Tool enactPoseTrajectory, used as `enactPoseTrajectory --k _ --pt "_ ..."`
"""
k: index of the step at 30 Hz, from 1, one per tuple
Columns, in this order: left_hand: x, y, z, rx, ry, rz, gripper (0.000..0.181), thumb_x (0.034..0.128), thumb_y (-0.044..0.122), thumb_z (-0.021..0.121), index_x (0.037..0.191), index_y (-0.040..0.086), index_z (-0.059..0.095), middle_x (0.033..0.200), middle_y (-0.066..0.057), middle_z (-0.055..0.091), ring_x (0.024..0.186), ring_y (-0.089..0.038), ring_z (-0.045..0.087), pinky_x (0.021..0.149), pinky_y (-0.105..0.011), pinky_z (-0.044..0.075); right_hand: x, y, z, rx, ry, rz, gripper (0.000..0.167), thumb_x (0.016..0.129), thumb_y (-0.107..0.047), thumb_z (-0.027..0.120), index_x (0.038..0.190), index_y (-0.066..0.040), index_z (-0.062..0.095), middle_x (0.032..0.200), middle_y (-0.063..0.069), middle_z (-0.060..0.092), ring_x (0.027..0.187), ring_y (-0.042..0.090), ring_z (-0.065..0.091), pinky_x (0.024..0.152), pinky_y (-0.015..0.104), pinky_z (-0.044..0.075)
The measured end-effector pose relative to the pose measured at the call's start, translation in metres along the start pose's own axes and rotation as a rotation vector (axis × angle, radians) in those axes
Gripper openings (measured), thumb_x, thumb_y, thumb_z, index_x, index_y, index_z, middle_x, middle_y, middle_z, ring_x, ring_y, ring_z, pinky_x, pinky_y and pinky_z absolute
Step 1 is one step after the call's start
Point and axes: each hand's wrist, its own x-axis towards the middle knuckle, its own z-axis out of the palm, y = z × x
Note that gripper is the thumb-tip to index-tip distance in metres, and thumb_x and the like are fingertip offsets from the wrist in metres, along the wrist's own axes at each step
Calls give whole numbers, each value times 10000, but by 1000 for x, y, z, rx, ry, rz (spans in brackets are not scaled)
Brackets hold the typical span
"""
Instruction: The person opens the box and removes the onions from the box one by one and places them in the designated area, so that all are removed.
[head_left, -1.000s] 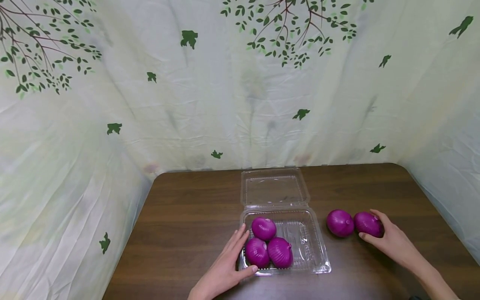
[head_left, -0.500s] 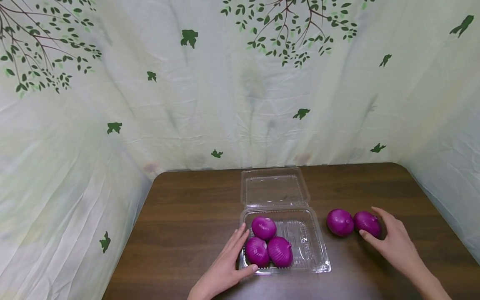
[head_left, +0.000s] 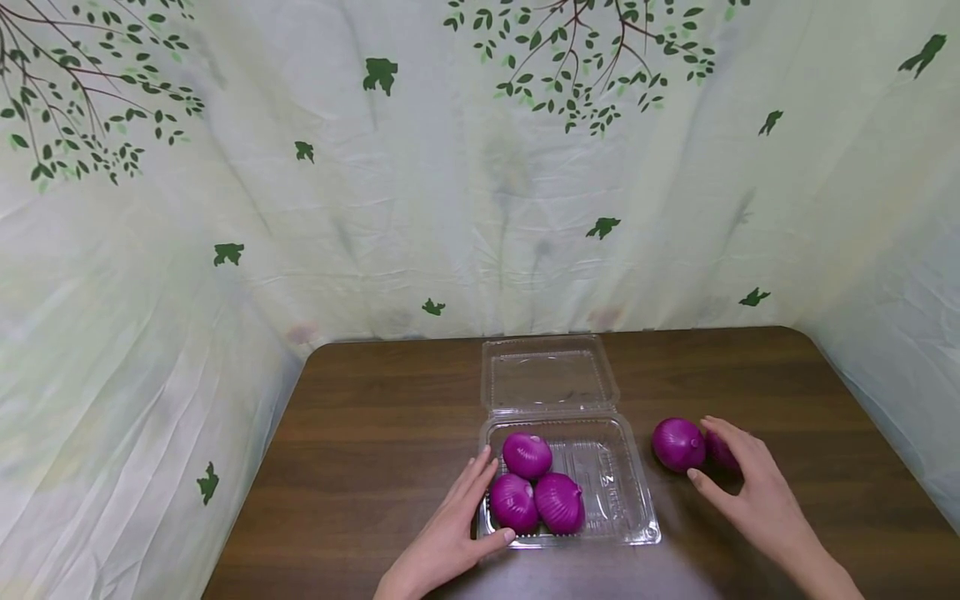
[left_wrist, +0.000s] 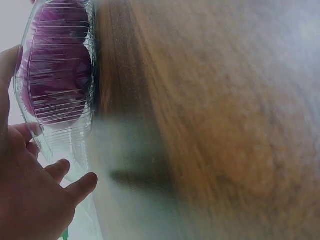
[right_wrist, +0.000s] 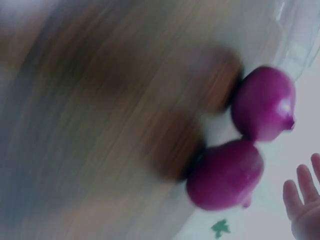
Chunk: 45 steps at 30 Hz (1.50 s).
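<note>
Several purple-red onions are in view. Three onions [head_left: 537, 483] sit in the left part of a clear hinged plastic box [head_left: 611, 500]. My left hand [head_left: 450, 525] rests against the box's near left corner, fingers straight along the side and thumb on the front edge. In the left wrist view, a thumb and a fingertip touch the rim. Two other onions lie side by side right of the box: the left onion [head_left: 678, 444] and the right onion [head_left: 720, 450], partly hidden behind my right hand [head_left: 757, 492]. That hand hovers with fingers and thumb apart, tips close to the left onion.
The box's lid [head_left: 551, 375] lies folded back toward the far edge of the brown wooden table [head_left: 375, 450]. A pale cloth with printed leaves [head_left: 480, 208] hangs behind the table and at both sides.
My right hand has come off the right onion and shifted left, over it toward the left onion. The left hand and the box have stayed put.
</note>
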Motion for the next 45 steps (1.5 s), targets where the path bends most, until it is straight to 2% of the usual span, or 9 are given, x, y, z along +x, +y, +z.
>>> enactPoseTrajectory --k 5,7,10,18,29,35,38,41,45 --pt "0 0 0 0 -3 -1 890 875 551 671 1570 173 263 1647 7 107 1480 -346 115 1062 -651 275 -1 -12 14 69 -13 -71 723 752 -109 855 1400 -144 538 1398 42 522 1317 137 382 1064 190 271" --pt "0 0 0 0 -4 -3 890 875 550 671 1571 176 261 1647 12 104 1480 -347 115 1063 -652 273 -1 -15 21 107 -2 -129 715 739 -67 852 1386 -115 550 1379 49 541 1316 94 392 1054 115 229" --pt "0 0 0 0 -4 -5 890 875 555 668 1572 181 260 1647 15 105 1479 -350 119 1061 -653 275 -1 -21 30 155 -9 -191 718 739 -37 843 1388 -105 546 1375 58 543 1318 89 406 1073 135 245" --pt "0 -1 1 -3 -2 0 889 876 560 664 1573 188 258 1647 24 102 1477 -358 123 1061 -650 278 -2 -39 51 221 -59 -254 700 766 -54 828 1398 -89 530 1398 71 526 1274 134 469 1055 140 294" --pt "0 -1 1 -2 3 10 889 876 553 669 1570 174 264 1646 3 111 1474 -367 130 1062 -647 280 -4 -58 73 239 -211 -278 662 840 -163 796 1429 -196 494 1431 34 502 1316 161 456 1054 166 319" --pt "0 0 1 -2 7 7 892 871 558 672 1569 175 270 1646 5 116 1474 -364 135 1059 -641 292 1 -68 80 227 -281 -303 624 881 -260 758 1438 -226 480 1435 16 501 1331 212 449 1026 338 429" --pt "0 0 1 0 8 4 891 869 559 673 1569 182 270 1645 18 114 1474 -361 137 1056 -640 298 4 -73 84 212 -326 -281 593 894 -349 733 1428 -278 484 1423 -11 515 1320 200 465 982 425 475" --pt "0 0 1 -2 11 5 889 868 555 677 1569 187 271 1645 23 115 1474 -359 139 1056 -639 299 7 -75 87 179 -384 -242 571 899 -442 701 1413 -312 488 1410 -61 520 1306 165 479 986 446 471" --pt "-1 0 1 -5 14 12 889 869 554 677 1570 188 270 1645 22 115 1473 -365 139 1057 -637 298 12 -78 90 143 -459 -214 571 894 -513 672 1383 -253 532 1379 -90 534 1280 152 503 1000 442 460"
